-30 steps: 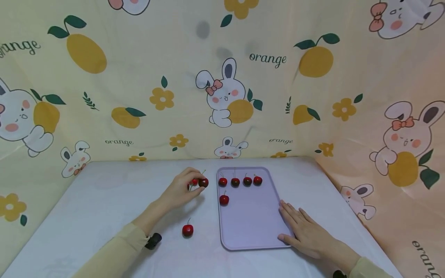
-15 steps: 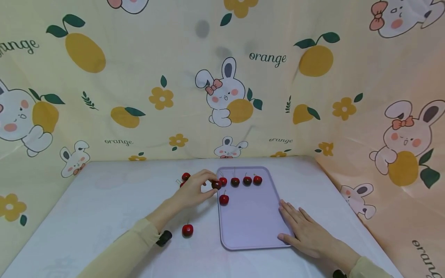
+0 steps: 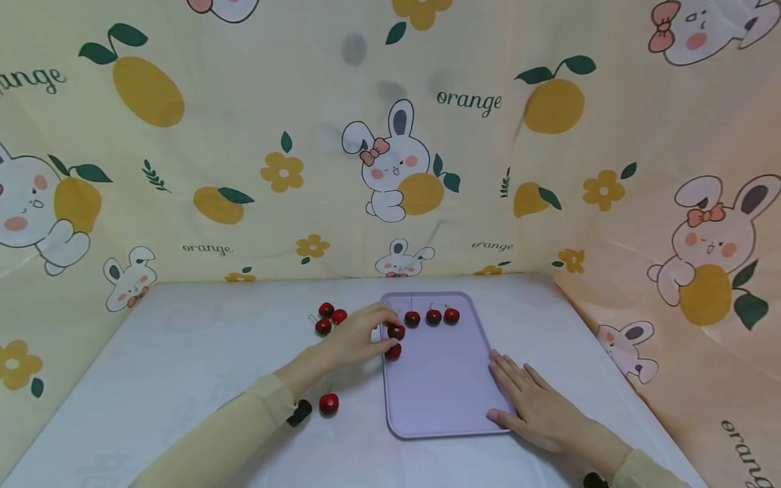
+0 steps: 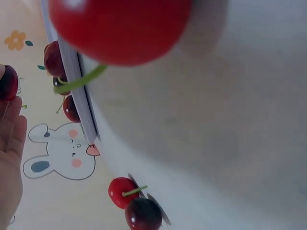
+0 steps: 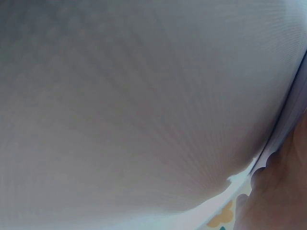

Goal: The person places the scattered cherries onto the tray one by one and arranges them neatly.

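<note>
My left hand point(image 3: 388, 333) pinches a dark red cherry point(image 3: 397, 331) just over the left edge of the lilac tray point(image 3: 445, 386). Right below it lies another cherry point(image 3: 393, 351) on the tray. Three cherries point(image 3: 433, 316) stand in a row along the tray's far edge. My right hand point(image 3: 528, 401) rests flat and open on the tray's right rim. In the left wrist view the pinched cherry point(image 4: 6, 82) shows at my fingertips, beside the tray's edge point(image 4: 79, 88).
Three loose cherries point(image 3: 326, 317) cluster on the white table left of the tray, and one more cherry point(image 3: 329, 403) lies near my left wrist, huge in the left wrist view point(image 4: 120, 28). Printed cloth walls point(image 3: 390, 135) enclose the table on three sides.
My left hand has moved right from the loose cherries to the tray's left edge, carrying one dark cherry. The cluster it left now shows on the table. The right hand has not moved.
</note>
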`<move>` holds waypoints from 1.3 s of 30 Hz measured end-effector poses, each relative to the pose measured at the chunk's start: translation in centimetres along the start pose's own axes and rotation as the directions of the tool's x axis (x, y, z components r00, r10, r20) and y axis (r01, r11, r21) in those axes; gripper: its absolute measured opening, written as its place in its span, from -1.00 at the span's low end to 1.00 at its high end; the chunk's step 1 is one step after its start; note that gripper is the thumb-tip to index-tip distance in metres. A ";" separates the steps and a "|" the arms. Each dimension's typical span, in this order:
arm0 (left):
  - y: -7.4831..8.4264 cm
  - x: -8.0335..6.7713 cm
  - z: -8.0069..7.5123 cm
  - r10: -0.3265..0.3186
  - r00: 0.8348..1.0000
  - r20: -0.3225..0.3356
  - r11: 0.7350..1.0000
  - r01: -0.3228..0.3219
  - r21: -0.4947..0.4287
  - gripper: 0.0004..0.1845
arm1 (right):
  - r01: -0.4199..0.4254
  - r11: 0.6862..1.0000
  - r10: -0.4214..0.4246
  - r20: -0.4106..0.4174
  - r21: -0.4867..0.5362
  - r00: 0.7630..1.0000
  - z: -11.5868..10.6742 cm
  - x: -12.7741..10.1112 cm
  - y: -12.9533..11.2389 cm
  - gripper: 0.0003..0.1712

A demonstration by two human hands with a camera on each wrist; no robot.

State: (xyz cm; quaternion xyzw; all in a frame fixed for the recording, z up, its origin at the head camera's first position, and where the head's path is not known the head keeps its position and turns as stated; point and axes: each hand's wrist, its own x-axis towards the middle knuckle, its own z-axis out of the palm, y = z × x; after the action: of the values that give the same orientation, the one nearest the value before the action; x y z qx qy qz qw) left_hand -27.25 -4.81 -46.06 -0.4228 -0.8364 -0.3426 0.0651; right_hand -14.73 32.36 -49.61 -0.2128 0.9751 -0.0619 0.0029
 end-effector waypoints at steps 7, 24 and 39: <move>0.3 1.0 0.8 -0.051 0.993 0.102 0.998 0.047 0.050 -0.69 | 0.006 1.000 -0.006 -0.004 0.012 1.000 0.1 0.0 0.1 0.04; 0.2 2.4 2.6 -0.037 0.981 0.191 0.997 0.022 0.079 -0.71 | 0.018 1.000 -0.018 -0.034 -0.022 0.999 -0.3 -0.3 -0.3 0.01; -0.2 2.8 3.5 -0.050 0.964 0.263 0.988 0.009 0.154 -0.72 | 0.033 0.998 -0.035 -0.036 -0.047 0.999 -0.6 -0.1 -0.3 0.00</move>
State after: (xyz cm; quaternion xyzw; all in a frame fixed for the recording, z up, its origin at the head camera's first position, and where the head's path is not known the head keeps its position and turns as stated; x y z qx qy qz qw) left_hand -28.52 -0.87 -47.74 -0.4463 -0.8674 -0.2191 -0.0207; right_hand -14.50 32.17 -48.96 -0.2283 0.9724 -0.0431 -0.0211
